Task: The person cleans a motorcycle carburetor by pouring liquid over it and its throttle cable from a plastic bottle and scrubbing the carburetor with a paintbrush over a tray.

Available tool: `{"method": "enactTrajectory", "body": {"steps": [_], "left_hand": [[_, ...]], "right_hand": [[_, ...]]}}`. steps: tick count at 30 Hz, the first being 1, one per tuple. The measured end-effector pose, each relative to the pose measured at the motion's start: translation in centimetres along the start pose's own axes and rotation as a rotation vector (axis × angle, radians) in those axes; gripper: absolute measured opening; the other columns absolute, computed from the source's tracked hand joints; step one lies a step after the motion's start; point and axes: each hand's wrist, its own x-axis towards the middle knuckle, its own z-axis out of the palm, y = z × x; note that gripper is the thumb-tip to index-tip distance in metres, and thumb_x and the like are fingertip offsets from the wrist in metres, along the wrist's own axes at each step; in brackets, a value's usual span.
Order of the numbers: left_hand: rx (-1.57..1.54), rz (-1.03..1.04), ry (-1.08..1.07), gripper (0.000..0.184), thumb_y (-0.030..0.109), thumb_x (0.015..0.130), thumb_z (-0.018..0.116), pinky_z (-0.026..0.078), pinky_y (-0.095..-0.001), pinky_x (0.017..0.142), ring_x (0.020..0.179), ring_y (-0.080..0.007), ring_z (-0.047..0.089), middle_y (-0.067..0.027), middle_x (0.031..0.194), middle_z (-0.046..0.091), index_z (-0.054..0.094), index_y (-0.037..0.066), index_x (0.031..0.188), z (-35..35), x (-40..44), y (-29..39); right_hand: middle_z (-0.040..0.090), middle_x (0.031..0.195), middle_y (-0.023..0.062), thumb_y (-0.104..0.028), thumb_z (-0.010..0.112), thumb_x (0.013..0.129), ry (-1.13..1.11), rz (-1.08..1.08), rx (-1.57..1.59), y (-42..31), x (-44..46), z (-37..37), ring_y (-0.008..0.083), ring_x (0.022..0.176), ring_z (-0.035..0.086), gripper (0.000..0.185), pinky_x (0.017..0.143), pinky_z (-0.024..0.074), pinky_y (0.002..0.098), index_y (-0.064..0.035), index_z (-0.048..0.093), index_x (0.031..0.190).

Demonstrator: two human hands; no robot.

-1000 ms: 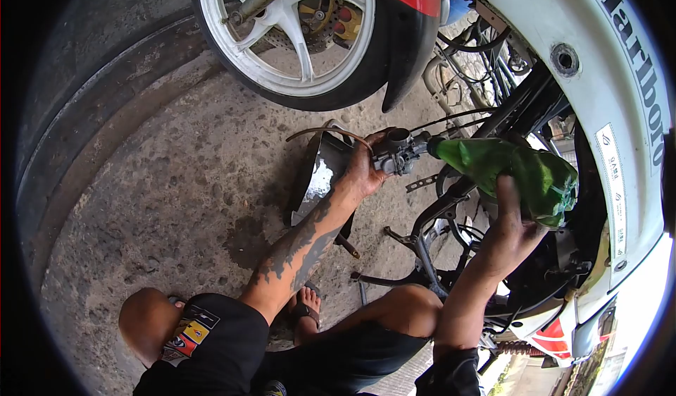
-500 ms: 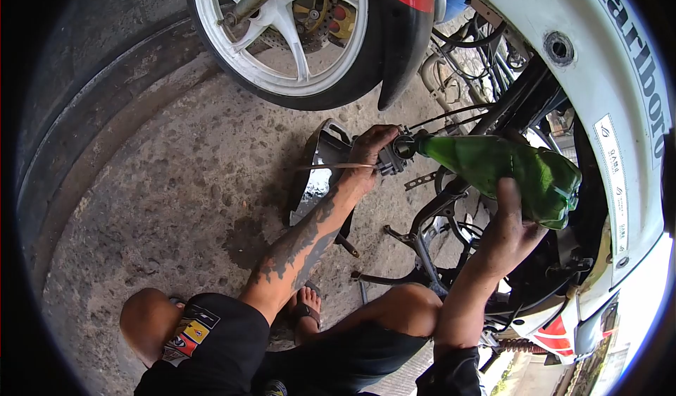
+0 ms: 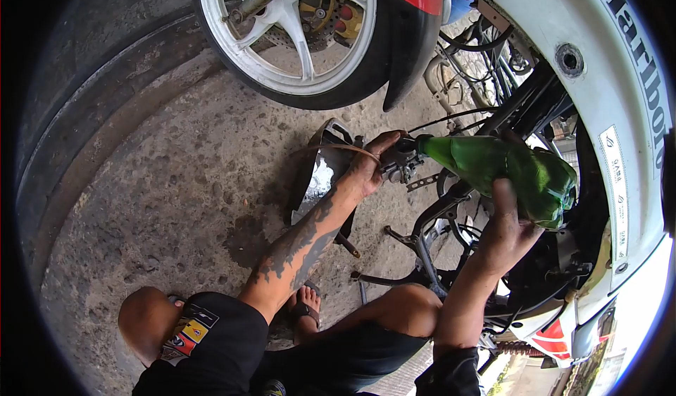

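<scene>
A small metal carburetor (image 3: 400, 163) is in the fingers of my left hand (image 3: 369, 165), and a thin brown hose (image 3: 341, 147) runs from it across the wrist. My right hand (image 3: 508, 230) is wrapped round a green plastic bottle (image 3: 486, 162), tilted almost level with its neck pointing left. The bottle's mouth is against or just above the carburetor; whether they touch I cannot tell. Below my left hand a dark metal tray-like piece (image 3: 324, 177) lies on the ground.
A white-spoked front wheel (image 3: 303, 44) with a red and black fender (image 3: 412, 36) is at the top. The motorcycle's white fairing (image 3: 605, 93) curves down the right side, with its dark frame (image 3: 422, 237) and cables beneath. Rough concrete ground (image 3: 155, 206) lies to the left.
My left hand has turned the carburetor, and its open round throat no longer faces the camera. The hose has swung with it. The bottle has shifted slightly and stays tilted at the carburetor.
</scene>
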Motion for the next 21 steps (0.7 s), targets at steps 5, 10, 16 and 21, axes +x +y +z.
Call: {"method": "enactTrajectory", "body": {"steps": [5,10,16,21], "left_hand": [[0.008,-0.158,-0.007,0.026,0.021,0.084,0.065,0.055,-0.0295,0.074,0.084,-0.0163,0.066,-0.0049,0.095,0.067,0.061,0.008,0.106,-0.1,-0.2,0.5],[0.144,0.027,0.056,0.031,0.02,0.084,0.065,0.053,-0.0269,0.078,0.086,-0.0148,0.064,-0.0027,0.096,0.065,0.058,0.008,0.112,0.6,0.4,0.6],[0.107,-0.027,0.102,0.024,0.027,0.081,0.07,0.052,-0.0247,0.071,0.08,-0.0107,0.064,-0.0011,0.09,0.066,0.061,0.011,0.096,0.0,0.8,1.0],[0.129,-0.116,0.129,0.027,0.032,0.081,0.069,0.051,-0.0241,0.056,0.063,-0.0104,0.061,-0.0008,0.08,0.066,0.062,0.01,0.095,0.4,1.1,1.5]], "right_hand": [[0.064,0.105,0.0118,-0.004,0.077,0.07,0.053,0.099,-0.055,-0.2,-0.2,-0.5,0.023,0.097,0.061,0.056,0.092,0.0463,0.0384,0.002,0.052,0.119],[0.061,0.109,0.0167,-0.009,0.08,0.066,0.004,0.075,-0.008,-0.7,-0.1,-1.8,0.0268,0.1,0.06,0.069,0.092,0.0466,0.0382,0.0013,0.046,0.125],[0.057,0.112,0.0221,-0.016,0.082,0.065,-0.245,-0.107,0.144,0.5,0.7,-0.9,0.0331,0.099,0.06,0.068,0.088,0.0494,0.0397,-0.0001,0.045,0.12],[0.057,0.109,0.0211,-0.027,0.074,0.071,-0.656,0.042,0.534,2.1,-1.2,-1.1,0.0389,0.099,0.058,0.052,0.084,0.0492,0.0463,-0.0057,0.05,0.113]]}}
